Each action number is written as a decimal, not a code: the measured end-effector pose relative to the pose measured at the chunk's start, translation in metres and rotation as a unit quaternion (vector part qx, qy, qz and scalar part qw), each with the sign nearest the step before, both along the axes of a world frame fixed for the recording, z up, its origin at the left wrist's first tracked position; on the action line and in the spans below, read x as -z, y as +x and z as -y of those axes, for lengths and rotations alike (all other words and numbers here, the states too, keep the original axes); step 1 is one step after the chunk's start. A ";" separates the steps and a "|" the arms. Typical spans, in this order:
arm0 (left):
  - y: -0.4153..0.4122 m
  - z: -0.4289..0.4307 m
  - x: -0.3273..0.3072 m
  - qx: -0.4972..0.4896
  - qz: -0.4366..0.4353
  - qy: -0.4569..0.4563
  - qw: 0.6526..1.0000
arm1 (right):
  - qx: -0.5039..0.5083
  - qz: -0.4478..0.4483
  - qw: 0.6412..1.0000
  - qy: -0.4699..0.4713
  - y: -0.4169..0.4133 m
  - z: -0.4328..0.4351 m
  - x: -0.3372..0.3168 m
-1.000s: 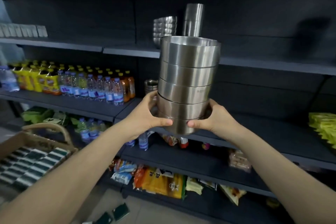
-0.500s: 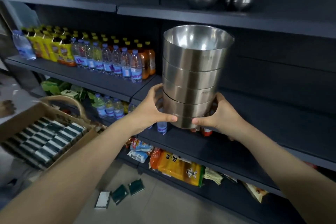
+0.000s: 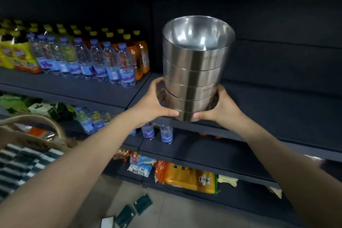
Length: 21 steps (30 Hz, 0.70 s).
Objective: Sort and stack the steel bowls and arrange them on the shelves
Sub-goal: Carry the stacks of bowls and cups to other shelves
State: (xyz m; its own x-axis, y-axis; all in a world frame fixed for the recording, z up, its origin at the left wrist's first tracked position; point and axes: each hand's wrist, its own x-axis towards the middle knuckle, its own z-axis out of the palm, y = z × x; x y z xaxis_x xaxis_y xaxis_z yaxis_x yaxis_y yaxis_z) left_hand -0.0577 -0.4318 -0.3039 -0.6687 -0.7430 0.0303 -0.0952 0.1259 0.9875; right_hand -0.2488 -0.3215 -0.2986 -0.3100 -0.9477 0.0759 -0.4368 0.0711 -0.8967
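A tall stack of steel bowls (image 3: 196,72), several nested one in another, stands upright in front of the dark shelf (image 3: 277,109) at the middle of the view. My left hand (image 3: 155,103) grips its lower left side with the thumb across the front. My right hand (image 3: 224,107) grips the lower right side the same way. The bottom of the stack is at the shelf's front edge; I cannot tell whether it rests on the board.
Water and juice bottles (image 3: 96,61) fill the shelf to the left. Two small bottles (image 3: 157,133) stand on the shelf below, with snack packets (image 3: 187,176) lower down. A wicker basket (image 3: 33,131) and a box of striped packs sit at the left. Small packs lie on the floor.
The stack has come down from chest height to the level of the middle shelf, and my view has tilted down, so the upper shelf with other steel ware has left the frame.
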 end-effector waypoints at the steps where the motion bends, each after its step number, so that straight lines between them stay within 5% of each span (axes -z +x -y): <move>1: -0.003 0.013 0.004 0.010 0.006 -0.004 1.000 | 0.007 0.004 1.000 -0.006 -0.001 0.009 0.006; 21: -0.157 0.158 0.116 0.078 -0.022 -0.065 0.995 | 0.077 -0.022 0.997 -0.020 -0.137 0.124 0.113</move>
